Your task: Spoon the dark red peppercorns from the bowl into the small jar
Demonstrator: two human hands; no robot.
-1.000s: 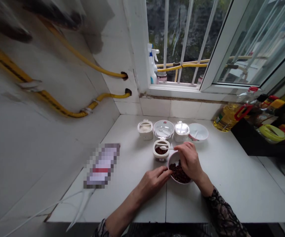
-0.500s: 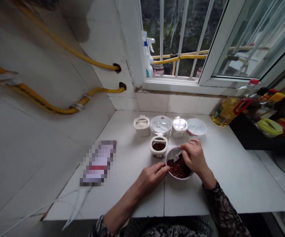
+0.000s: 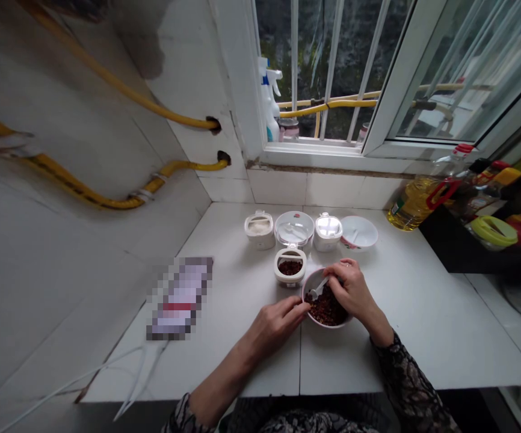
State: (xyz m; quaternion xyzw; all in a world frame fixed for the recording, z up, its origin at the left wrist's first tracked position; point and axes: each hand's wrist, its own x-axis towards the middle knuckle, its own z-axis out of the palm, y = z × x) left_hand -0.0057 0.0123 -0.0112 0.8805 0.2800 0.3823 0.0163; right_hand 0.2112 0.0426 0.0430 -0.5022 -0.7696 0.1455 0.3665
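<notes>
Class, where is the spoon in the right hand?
In the head view, right of and below centre, the spoon slants from the right hand into the bowl of dark red flakes.

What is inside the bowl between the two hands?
Dark red bits and the head of a white spoon show inside the bowl. The right hand covers its upper right part; contents there are hidden.

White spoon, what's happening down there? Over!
Right hand gripping white spoon, scoop end inside bowl of dark-red flakes. Left hand at bowl's left rim. Seasoning jar close, beyond bowl's left side.
</notes>
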